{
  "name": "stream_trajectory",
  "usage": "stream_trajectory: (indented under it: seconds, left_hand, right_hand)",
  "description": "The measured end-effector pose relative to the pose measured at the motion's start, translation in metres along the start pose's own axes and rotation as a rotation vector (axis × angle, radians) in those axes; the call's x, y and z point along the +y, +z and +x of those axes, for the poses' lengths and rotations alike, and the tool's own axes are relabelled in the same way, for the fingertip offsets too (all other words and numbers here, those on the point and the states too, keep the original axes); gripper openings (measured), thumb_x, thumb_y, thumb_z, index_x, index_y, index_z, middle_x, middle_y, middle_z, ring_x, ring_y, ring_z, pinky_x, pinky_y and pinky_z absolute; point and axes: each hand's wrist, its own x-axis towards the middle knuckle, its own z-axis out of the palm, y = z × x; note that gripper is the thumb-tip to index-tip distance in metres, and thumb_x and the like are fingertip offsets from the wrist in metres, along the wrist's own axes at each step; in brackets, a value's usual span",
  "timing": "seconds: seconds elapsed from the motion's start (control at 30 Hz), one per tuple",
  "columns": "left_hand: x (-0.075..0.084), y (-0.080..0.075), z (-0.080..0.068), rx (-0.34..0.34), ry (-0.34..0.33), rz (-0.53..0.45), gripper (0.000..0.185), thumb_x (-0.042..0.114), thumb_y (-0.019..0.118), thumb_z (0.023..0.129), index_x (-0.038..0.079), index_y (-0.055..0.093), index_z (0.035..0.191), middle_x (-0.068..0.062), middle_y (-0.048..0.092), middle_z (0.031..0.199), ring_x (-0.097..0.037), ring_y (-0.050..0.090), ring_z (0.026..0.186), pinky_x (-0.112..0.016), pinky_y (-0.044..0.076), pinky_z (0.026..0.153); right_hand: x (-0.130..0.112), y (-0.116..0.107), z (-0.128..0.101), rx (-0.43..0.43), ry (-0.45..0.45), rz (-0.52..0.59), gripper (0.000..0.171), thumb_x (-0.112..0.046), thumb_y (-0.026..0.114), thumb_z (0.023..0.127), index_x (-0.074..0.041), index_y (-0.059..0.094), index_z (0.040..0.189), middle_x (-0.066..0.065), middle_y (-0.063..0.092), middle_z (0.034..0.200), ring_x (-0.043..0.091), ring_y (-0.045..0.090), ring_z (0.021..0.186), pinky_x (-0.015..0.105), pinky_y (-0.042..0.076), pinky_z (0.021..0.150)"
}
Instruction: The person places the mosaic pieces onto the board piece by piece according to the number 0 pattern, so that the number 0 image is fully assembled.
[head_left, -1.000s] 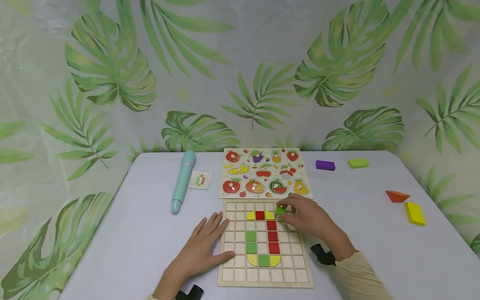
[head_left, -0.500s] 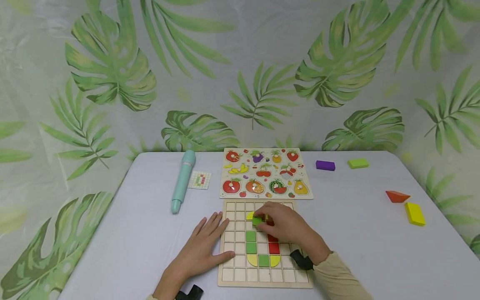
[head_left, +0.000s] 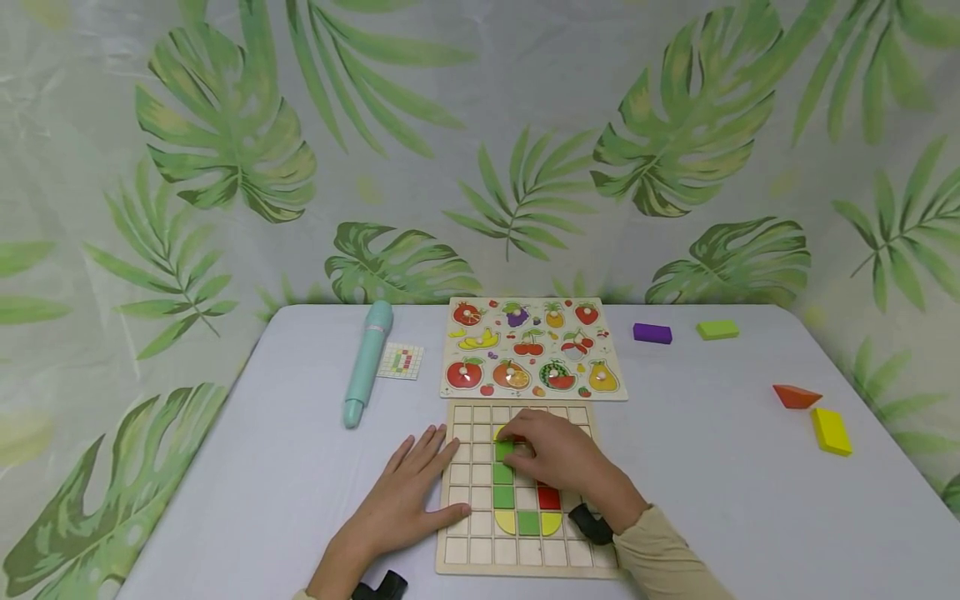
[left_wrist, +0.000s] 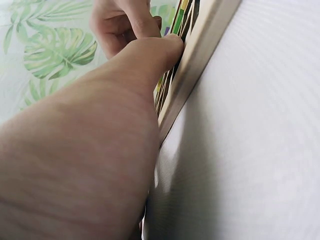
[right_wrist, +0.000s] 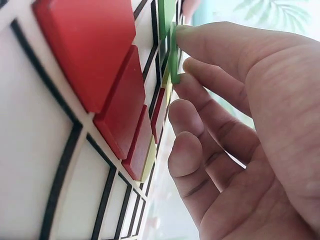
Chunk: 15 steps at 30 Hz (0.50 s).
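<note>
A wooden grid board (head_left: 457,550) lies in front of me in the head view, with an outline of coloured tiles set in its cells. My right hand (head_left: 558,450) pinches a green square tile (head_left: 504,452) between thumb and fingertip, right at the cell above another green tile (head_left: 503,475). In the right wrist view this green tile (right_wrist: 174,55) stands close over the board, beyond several red tiles (right_wrist: 87,50). My left hand (head_left: 408,492) rests on the board's left edge with fingers spread. The right hand hides the upper right of the outline.
A fruit peg puzzle (head_left: 536,367) lies just beyond the board. To its left are a small pattern card (head_left: 401,362) and a teal stick (head_left: 366,367). Purple (head_left: 652,333), light green (head_left: 717,330), orange (head_left: 797,396) and yellow (head_left: 832,431) blocks lie at the right.
My right hand has carried the green tile leftward across the board from its upper right, then slightly down to the cell in the outline's left column. The left hand stays put.
</note>
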Motion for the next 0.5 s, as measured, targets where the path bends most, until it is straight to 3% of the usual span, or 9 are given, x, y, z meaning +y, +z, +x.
stream_trajectory:
  seconds: [0.5]
  left_hand:
    - [-0.002,0.0028,0.002,-0.007,-0.007,0.012,0.093,0.073,0.059,0.091,0.018,0.036,0.162,-0.002,0.022,0.172,-0.018,0.012,0.161,-0.043,0.01,0.131]
  right_hand:
    - [-0.0022,0.0047,0.0043,-0.022,0.02,0.014,0.02,-0.023,0.077,0.094,-0.018,0.078,0.114,-0.006,0.075,0.11,0.012,0.066,0.102,0.038,0.058,0.093]
